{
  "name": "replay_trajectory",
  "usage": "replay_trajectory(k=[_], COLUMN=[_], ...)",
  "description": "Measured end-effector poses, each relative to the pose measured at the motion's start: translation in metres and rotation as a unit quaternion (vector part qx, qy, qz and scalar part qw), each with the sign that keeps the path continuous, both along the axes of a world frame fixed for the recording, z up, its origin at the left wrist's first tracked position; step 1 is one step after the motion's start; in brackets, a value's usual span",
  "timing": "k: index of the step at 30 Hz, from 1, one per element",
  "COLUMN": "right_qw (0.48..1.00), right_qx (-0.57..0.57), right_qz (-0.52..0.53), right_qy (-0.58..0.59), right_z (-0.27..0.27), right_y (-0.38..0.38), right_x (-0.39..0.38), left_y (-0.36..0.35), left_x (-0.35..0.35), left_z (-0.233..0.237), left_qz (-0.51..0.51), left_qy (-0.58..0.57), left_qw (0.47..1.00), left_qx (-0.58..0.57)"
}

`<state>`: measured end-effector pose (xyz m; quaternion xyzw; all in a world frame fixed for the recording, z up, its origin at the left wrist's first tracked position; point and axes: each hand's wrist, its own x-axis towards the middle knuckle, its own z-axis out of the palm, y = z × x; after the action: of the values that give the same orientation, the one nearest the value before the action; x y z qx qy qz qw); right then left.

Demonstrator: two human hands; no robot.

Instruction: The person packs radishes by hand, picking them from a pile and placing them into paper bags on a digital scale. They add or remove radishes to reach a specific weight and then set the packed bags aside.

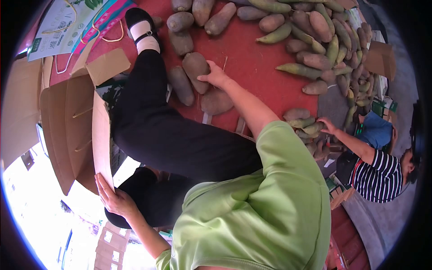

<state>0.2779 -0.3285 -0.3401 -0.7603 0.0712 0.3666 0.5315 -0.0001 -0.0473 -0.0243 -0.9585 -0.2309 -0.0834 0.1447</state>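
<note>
- Brown tuber (pixel 195 67) is the item in hand, but it is not the nearest thing. Closest in is the left hand (pixel 116 198), fingers straight and laid flat against the flap edge of a cardboard box (pixel 67 126). That grip encloses nothing.
- The box stands open on the person's left, just beside the black-trousered leg (pixel 166 135). Its inside does not show.
- Right hand (pixel 217 75) is stretched out past the knee on a green-sleeved arm. Its grip is closed on the brown tuber: fingers curl over the upper right flank, thumb lower on the same side.
- The brown tuber lies on the red mat (pixel 252 67), directly left of the right hand and touching it. Its long axis runs away from the person, slightly tilted. The right hand is on it; the left is well apart, at the box.
- Cannot tell whether the tuber rests fully on the mat or is just lifted. Palm and underside are hidden.
- Neighbours: a second tuber (pixel 180 85) just beside on the left, a third (pixel 216 101) at the near end. Contact with either is not resolvable.
- Farther out: a black shoe (pixel 139 20), printed bags (pixel 72 22), and a large heap of tubers (pixel 324 36) cut off at the top.
- Right edge: another person in a striped top (pixel 378 177), one hand (pixel 326 125) on a smaller heap (pixel 303 123). Detail there is distorted.
</note>
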Motion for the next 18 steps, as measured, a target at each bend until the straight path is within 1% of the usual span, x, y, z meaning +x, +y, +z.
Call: replay_trajectory(k=[2,3,5,6,8,9,11,12,13,15,18], right_qw=[0.997,0.997,0.983,0.983,0.942,0.943,0.870,0.856,0.856,0.851,0.845], right_qx=[-0.004,-0.006,-0.061,-0.063,-0.072,-0.073,-0.196,-0.221,-0.221,-0.243,-0.238], right_qz=[0.063,0.060,0.171,0.169,0.327,0.325,0.447,0.464,0.463,0.454,0.467], right_qy=[0.037,0.041,0.018,0.020,0.009,0.011,-0.065,-0.060,-0.058,-0.107,-0.109], right_z=[0.018,0.015,0.008,0.012,0.032,0.043,0.059,0.061,0.065,0.073,0.075], right_y=[-0.016,-0.025,-0.041,-0.048,-0.057,-0.057,-0.054,-0.051,-0.052,-0.051,-0.054], right_x=[0.006,0.004,0.006,0.004,-0.002,-0.007,-0.022,-0.028,-0.035,-0.044,-0.047], left_y=[0.001,0.002,0.002,0.002,0.001,0.001,0.002,0.004,0.005,0.006,0.006], left_x=[-0.001,-0.002,-0.002,-0.002,-0.002,-0.002,-0.003,-0.004,-0.005,-0.006,-0.005], left_z=[-0.003,-0.004,-0.006,-0.005,-0.004,-0.004,-0.005,-0.006,-0.006,-0.006,-0.006], left_qz=[-0.003,-0.003,-0.004,0.000,0.002,0.004,0.002,-0.002,-0.006,-0.004,-0.001], left_qy=[0.003,-0.003,-0.010,-0.010,-0.006,-0.007,-0.006,-0.009,-0.011,-0.006,-0.006], left_qw=[1.000,1.000,1.000,1.000,1.000,1.000,1.000,1.000,1.000,1.000,1.000], left_qx=[0.000,0.002,0.001,-0.002,-0.008,-0.002,0.002,0.003,0.005,0.005,0.006])
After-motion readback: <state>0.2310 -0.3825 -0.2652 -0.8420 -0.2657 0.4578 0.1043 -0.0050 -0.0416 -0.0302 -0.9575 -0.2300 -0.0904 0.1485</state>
